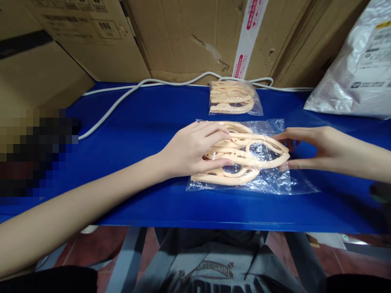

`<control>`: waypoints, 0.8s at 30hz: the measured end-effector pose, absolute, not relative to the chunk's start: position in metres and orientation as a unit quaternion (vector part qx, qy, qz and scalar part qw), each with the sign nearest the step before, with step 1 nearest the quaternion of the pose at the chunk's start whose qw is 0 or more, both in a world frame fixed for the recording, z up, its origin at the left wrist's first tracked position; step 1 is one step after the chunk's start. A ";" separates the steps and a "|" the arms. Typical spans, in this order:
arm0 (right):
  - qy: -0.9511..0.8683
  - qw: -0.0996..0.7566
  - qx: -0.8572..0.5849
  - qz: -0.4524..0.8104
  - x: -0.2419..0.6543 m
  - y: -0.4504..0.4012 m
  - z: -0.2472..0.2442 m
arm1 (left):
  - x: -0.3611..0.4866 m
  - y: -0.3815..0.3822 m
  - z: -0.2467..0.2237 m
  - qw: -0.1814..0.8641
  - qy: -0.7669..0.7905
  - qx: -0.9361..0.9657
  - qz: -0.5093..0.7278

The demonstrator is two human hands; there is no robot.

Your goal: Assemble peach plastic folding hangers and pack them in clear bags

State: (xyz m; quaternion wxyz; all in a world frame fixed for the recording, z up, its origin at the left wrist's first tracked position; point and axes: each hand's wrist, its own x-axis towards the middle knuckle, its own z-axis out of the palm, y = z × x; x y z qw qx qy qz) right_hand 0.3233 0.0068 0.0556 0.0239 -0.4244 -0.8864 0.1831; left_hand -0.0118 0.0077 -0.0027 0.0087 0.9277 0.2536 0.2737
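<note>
A corrugated cardboard wall (183,40) fills the back, with a cardboard box (76,49) to its left carrying dark printed text and symbols too small to read. White packing tape (249,32) with red printing, also unreadable, runs down the cardboard. A blue tabletop (146,130) stretches in front. At its right rear stands a silvery-white plastic mailer (345,81) with a yellow patch and black label print that cannot be made out. Below the table edge shows the person's grey printed garment (210,248), its lettering in a banner and in larger dark characters beneath, not clearly legible.

On the tabletop lies a clear, crinkled plastic bag (275,183) holding a stack of peach-coloured plastic folding hangers (244,139), glossy, curved into loops, with small holes along the arms. The bag's plain film catches bright glints. It lies between the hands: the left hand (195,146) rests palm down over its left part, fingers loosely spread; the right hand (311,146) reaches its right end, thumb and fingers parted around the hangers' tip, though whether they grip cannot be told. A smaller packet of similar peach pieces (230,97) sits just behind, near a white cable (115,104).
</note>
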 end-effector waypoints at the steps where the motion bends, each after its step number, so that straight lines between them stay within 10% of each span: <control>1: -0.882 0.030 -0.429 0.190 0.320 0.007 0.054 | -0.012 0.008 -0.003 0.007 0.256 0.927 0.273; 24: -0.788 0.155 -0.454 0.386 0.292 0.006 0.038 | -0.015 0.015 -0.003 0.076 0.307 0.914 0.255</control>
